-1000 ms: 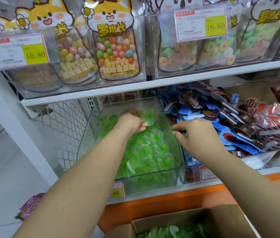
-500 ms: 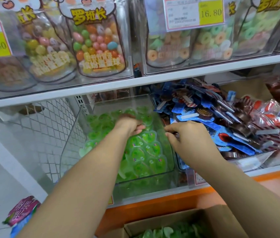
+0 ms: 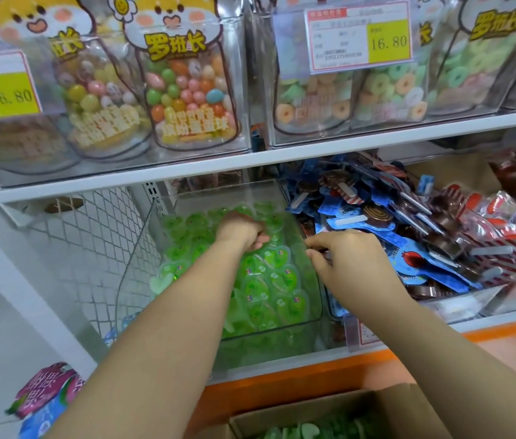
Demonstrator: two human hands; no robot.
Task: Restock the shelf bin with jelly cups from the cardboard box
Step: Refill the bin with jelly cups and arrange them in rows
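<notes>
A clear plastic shelf bin (image 3: 285,332) on the lower shelf holds a pile of green heart-shaped jelly cups (image 3: 270,280). My left hand (image 3: 242,229) reaches into the back of the bin, its fingers curled down around jelly cups on top of the pile. My right hand (image 3: 351,264) pinches the rim of the bin's right wall between thumb and fingers. The open cardboard box (image 3: 380,403) stands below at the bottom edge, with more green jelly cups (image 3: 307,431) inside it.
Right of the bin lie blue lollipop packs (image 3: 377,223) and red-wrapped sweets (image 3: 503,217). The upper shelf (image 3: 250,160) carries bags of candy balls and rings with 16.80 price tags. Wire mesh (image 3: 92,248) closes the left side. Packets (image 3: 47,394) lie on the floor.
My left hand has sunk lower into the pile of jelly cups. My right hand has stayed at the bin's right wall. The view has shifted slightly.
</notes>
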